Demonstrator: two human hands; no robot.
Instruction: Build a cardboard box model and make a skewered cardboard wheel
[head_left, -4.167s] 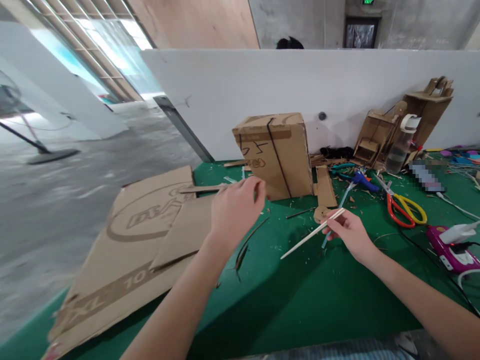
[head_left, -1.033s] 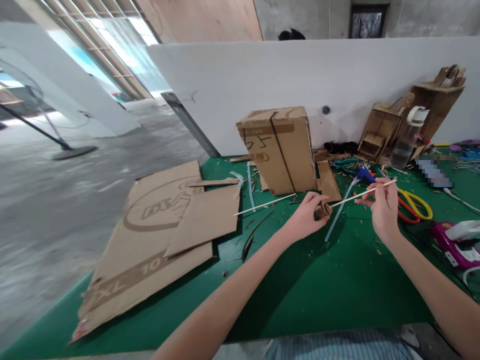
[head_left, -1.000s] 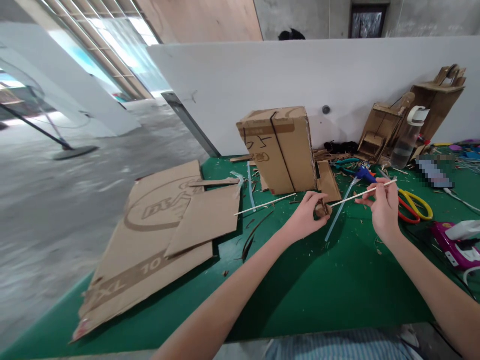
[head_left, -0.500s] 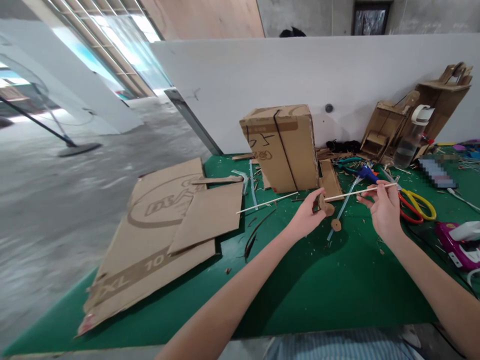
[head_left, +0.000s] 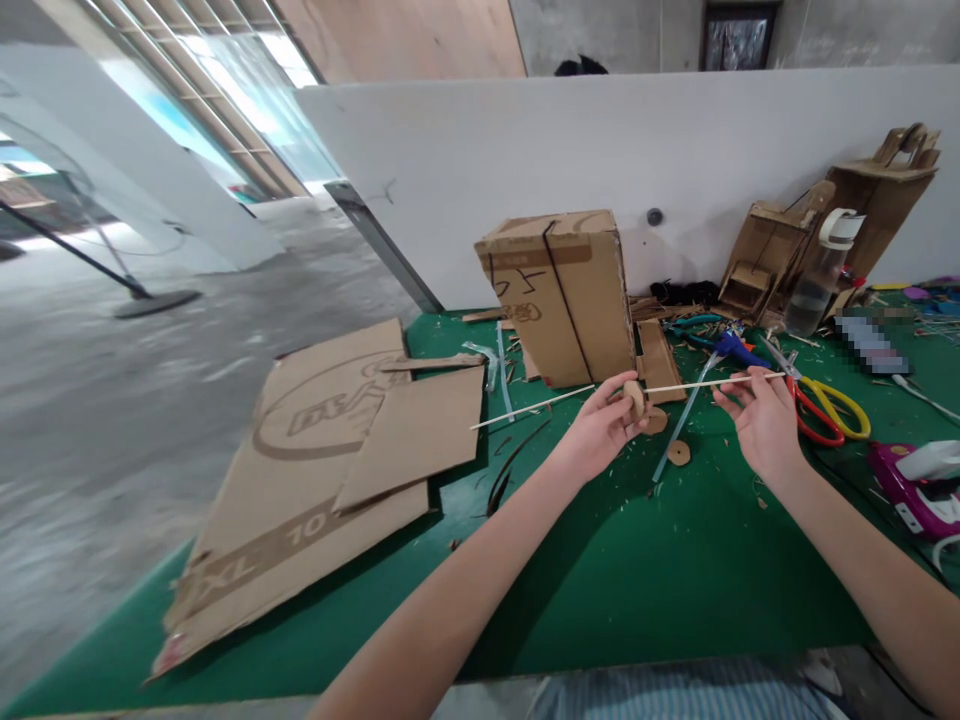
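Note:
My left hand (head_left: 600,425) is closed around a small cardboard disc (head_left: 634,400), held on edge. In my right hand (head_left: 761,415) a thin wooden stick (head_left: 697,384) is pinched near one end. The stick's other end meets the disc's face; whether it has gone through I cannot tell. Below the left fingers another cardboard disc (head_left: 655,421) shows. A third disc (head_left: 679,453), with a hole in its middle, lies on the green table beside a clear glue stick (head_left: 675,440). A second wooden stick (head_left: 517,411) extends to the left of my left hand.
A cardboard box (head_left: 559,300) stands at the back. Flat cardboard sheets (head_left: 322,440) cover the left side. Scissors (head_left: 832,405), a blue glue gun (head_left: 739,348), a water bottle (head_left: 814,280), a phone (head_left: 870,343) and a magenta power strip (head_left: 911,490) are on the right.
My left hand has shifted slightly left, and the disc in it now faces the stick more edge-on. The right hand still pinches the stick, which lies a little flatter.

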